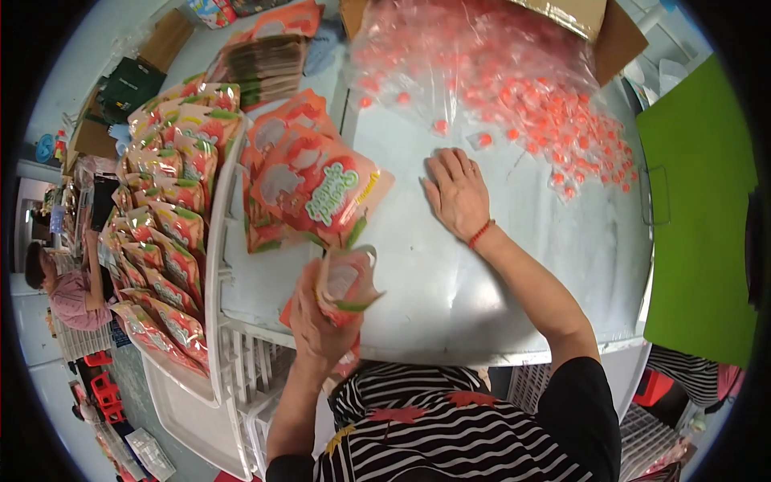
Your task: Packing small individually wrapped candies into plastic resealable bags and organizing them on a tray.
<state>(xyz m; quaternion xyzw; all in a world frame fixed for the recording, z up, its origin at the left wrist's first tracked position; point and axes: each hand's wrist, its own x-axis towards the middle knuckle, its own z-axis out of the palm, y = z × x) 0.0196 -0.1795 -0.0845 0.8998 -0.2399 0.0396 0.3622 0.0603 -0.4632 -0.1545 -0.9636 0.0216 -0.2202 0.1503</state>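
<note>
My left hand [312, 325] is wrapped round an orange-pink pouch [347, 283] at the table's near edge, and the pouch's mouth gapes upward. My right hand [459, 194], with a red bead bracelet at its wrist, is palm down over the metal tabletop [418, 309]. Its fingers are stretched out and nothing shows in it; I cannot tell whether it touches the surface. Just beyond its fingertips lie small clear-wrapped red candies [554, 128], loose in a wide heap. Several flat, printed pouches [313, 189] overlap left of the right hand.
A white crate [215, 289] at the left holds rows of plump pouches [173, 213]. Behind the flat pouches stands a stack of more pouches [261, 68]. A cardboard box [622, 40] with a clear liner sits at the far side. A green panel [707, 209] borders the right; another person [76, 293] works far left.
</note>
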